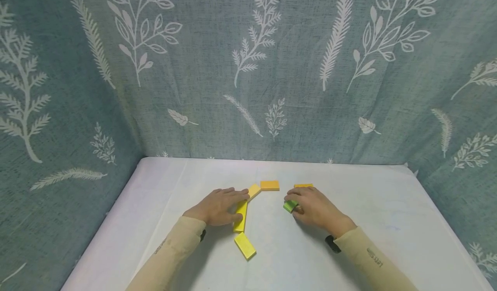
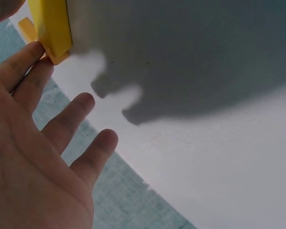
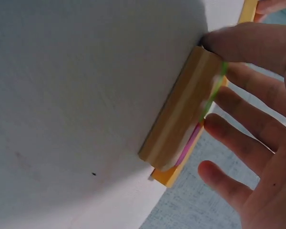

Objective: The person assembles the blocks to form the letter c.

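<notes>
My left hand point(image 1: 223, 207) reaches over a long yellow block point(image 1: 241, 217), its fingers fairly straight. In the left wrist view, two fingertips point(image 2: 38, 50) are right at the end of the yellow block point(image 2: 52, 26). My right hand point(image 1: 313, 207) pinches a wooden block point(image 3: 181, 112) between thumb and fingers. That block has bare wood with rounded edges on one side and a green and pink face on the other; its green part point(image 1: 290, 205) shows in the head view. Behind it lies an orange-yellow block point(image 3: 164, 176), mostly hidden.
A short yellow block point(image 1: 245, 246) lies nearer the person. Beyond the left fingers are a pale orange block point(image 1: 254, 191) and an orange block point(image 1: 269, 185), in a curve with the yellow ones. The white table point(image 1: 388, 222) ends at a patterned green-blue curtain point(image 1: 217, 66).
</notes>
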Demonstrator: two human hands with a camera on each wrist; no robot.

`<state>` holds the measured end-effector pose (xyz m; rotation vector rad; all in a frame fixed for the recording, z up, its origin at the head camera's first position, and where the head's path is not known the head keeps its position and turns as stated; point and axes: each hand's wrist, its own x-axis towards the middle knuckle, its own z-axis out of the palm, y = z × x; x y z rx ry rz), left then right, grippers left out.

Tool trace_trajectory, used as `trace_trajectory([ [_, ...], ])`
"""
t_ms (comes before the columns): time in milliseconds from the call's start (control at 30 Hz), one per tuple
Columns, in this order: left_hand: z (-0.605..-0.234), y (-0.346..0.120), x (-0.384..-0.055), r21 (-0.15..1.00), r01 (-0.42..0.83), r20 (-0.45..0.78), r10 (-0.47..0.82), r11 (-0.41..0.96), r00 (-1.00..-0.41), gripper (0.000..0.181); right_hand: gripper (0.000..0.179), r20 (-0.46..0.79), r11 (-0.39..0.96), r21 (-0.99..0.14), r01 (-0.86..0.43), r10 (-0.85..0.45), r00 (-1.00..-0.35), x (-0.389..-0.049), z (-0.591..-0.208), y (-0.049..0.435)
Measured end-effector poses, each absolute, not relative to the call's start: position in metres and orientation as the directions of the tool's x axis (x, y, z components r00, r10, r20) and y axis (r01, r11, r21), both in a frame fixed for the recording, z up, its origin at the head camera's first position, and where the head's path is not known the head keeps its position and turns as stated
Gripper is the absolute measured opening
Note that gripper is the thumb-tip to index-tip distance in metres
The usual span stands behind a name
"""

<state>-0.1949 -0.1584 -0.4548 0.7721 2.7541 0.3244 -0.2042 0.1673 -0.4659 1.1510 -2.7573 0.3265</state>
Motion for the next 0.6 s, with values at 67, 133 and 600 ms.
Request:
trace_trajectory([
  [67, -0.4539, -0.1576, -0.1951, 0.28, 0.476, -0.191, 0.534, 0.834, -0.823, 0.059, 0.033, 0.228, 0.687, -0.13, -0.715, -0.681, -0.696, -0.2028, -0.4676, 0.1675],
  [133, -0.453, -0.1573, -0.1951, 0.281, 0.476, -0.189, 0.534, 0.833, -0.824, 0.058, 0.032, 0.244, 0.685, -0.114, -0.719, -0.683, -0.689, -0.2021, -0.469, 0.1674],
  [600, -0.4563, -0.1586, -0.1953, 0.298, 0.501, -0.151, 0.559, 0.812, -0.816, 0.056, 0.034, 0.264, 0.664, -0.084, -0.743, -0.704, -0.659, -0.2049, -0.4734, 0.1651],
])
